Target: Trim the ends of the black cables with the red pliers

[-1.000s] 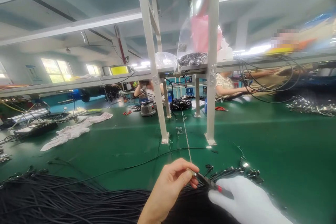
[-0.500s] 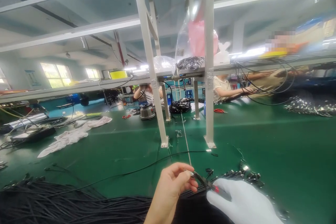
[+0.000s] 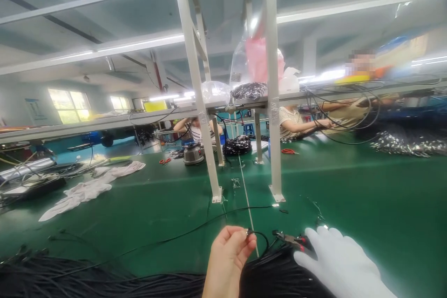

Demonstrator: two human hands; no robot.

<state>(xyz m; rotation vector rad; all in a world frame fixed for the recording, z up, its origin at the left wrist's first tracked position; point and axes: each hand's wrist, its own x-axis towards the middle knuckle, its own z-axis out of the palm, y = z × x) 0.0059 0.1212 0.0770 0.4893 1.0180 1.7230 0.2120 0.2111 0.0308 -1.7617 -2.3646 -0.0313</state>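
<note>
The table point(image 3: 349, 186) is green. The cables point(image 3: 104, 284) at 7 o'clock are black. The glove point(image 3: 349, 272) on the right hand point(image 3: 342, 265) is white.

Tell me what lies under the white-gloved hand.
Black cables spread beneath the right hand, and a red-marked tool pokes out from its fingers. The glove hides the tool's handle and whatever lies directly below the palm.

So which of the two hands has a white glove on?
The right hand, by the red-handled tool, wears the white glove. The left hand is bare and pinches a thin black wire.
</note>
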